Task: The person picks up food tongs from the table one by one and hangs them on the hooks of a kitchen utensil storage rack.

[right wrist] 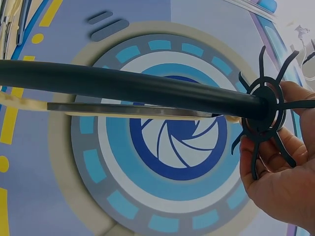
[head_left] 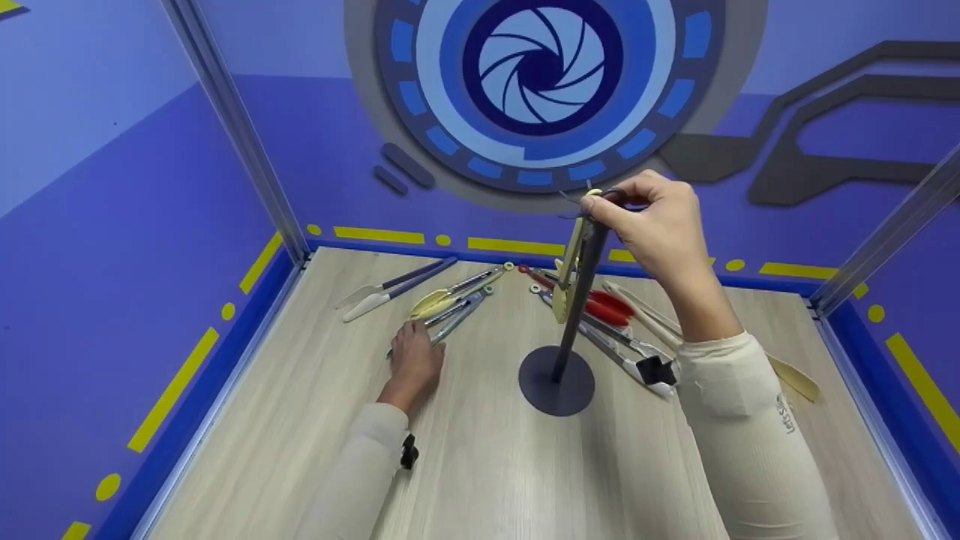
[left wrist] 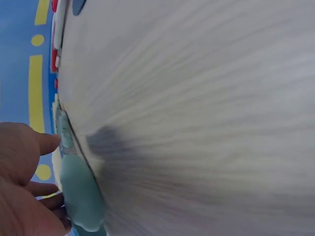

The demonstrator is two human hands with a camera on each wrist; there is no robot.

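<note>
A black utensil stand (head_left: 583,300) with a round base and a ring of hooks rises from the table. My right hand (head_left: 664,221) grips its hooked top (right wrist: 266,110), with the fingers partly hidden behind it. Pale yellow tongs (head_left: 562,296) hang along the pole; in the right wrist view their metal arm runs beside it. My left hand (head_left: 416,356) is at the teal tongs (left wrist: 81,191) lying on the table. In the left wrist view the thumb and fingers stand apart next to the tongs' teal head.
Yellow-tipped tongs (head_left: 433,302) lie beyond the left hand, and grey-and-white tongs (head_left: 397,289) farther left. Red tongs (head_left: 607,307), white-tipped tongs (head_left: 619,351) and a beige utensil (head_left: 795,376) lie right of the pole. Blue printed walls (head_left: 300,150) enclose the table (head_left: 480,465).
</note>
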